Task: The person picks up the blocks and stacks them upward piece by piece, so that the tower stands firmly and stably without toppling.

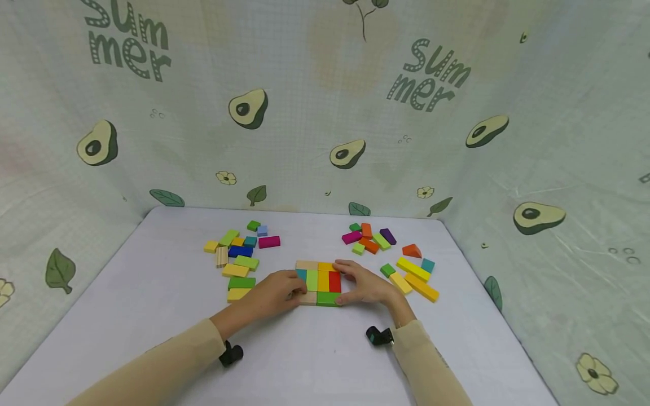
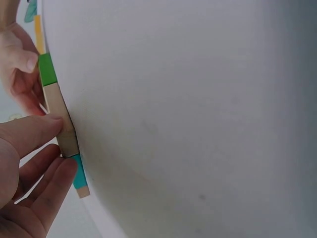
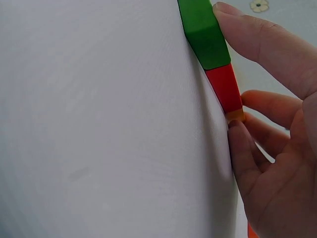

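Flat on the table lies a close-packed rectangle of coloured wooden blocks. Its front row is a plain wooden block (image 1: 308, 299) and a green block (image 1: 327, 299). Teal (image 1: 302, 274), light green, yellow and red (image 1: 335, 281) blocks fill the middle, and a plain and a yellow-orange block form the back. My left hand (image 1: 276, 292) grips the front-left corner, thumb on the plain block's front face and fingers at its end beside the teal one. Along the right side, my right hand (image 1: 369, 286) spreads its thumb to the green block and its fingers to the far yellow-orange block (image 1: 326, 266).
Loose blocks lie in a group to the left, including a dark blue block (image 1: 240, 251) and a magenta block (image 1: 269, 242). More lie to the right, among them an orange wedge (image 1: 412, 251) and a long yellow block (image 1: 421, 287). A printed cloth (image 1: 304, 186) walls the table.
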`<act>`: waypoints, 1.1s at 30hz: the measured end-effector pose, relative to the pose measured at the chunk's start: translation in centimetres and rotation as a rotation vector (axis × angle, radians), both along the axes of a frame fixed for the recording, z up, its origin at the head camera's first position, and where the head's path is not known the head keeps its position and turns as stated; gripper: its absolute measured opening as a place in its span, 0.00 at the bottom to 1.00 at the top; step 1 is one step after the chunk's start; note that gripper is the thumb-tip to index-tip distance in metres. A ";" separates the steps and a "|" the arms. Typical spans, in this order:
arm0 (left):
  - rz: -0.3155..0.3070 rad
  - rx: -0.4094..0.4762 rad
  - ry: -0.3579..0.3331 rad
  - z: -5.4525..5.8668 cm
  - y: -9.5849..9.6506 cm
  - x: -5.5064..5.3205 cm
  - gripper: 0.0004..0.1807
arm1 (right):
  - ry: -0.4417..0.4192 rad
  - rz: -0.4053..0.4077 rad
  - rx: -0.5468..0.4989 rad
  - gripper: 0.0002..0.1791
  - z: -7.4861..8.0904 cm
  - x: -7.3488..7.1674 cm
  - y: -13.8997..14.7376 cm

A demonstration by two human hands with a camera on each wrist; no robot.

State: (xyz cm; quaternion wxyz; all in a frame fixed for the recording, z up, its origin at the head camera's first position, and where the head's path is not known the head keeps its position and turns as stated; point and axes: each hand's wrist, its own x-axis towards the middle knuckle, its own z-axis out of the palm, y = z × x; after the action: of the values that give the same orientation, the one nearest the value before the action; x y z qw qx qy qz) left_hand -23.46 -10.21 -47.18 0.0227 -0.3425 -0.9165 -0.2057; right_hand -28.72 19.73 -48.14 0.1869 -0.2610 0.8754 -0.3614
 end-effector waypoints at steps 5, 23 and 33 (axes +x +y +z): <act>0.002 -0.002 -0.004 -0.1 0.0 -0.2 0.09 | -0.004 -0.009 0.005 0.51 -0.1 -0.1 0.0; 0.143 0.105 -0.235 0.0 -0.8 -1.9 0.33 | 0.007 -0.010 0.020 0.51 0.0 0.0 -0.1; 0.160 0.122 -0.371 -0.2 -1.9 -3.6 0.47 | 0.009 -0.012 0.026 0.51 0.0 0.1 0.0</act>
State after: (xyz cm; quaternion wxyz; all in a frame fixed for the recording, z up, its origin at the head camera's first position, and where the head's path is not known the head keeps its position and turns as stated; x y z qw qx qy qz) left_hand -27.07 -12.12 -47.37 -0.1096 -0.2230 -0.9150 -0.3178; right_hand -28.65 19.68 -48.18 0.1841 -0.2549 0.8824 -0.3501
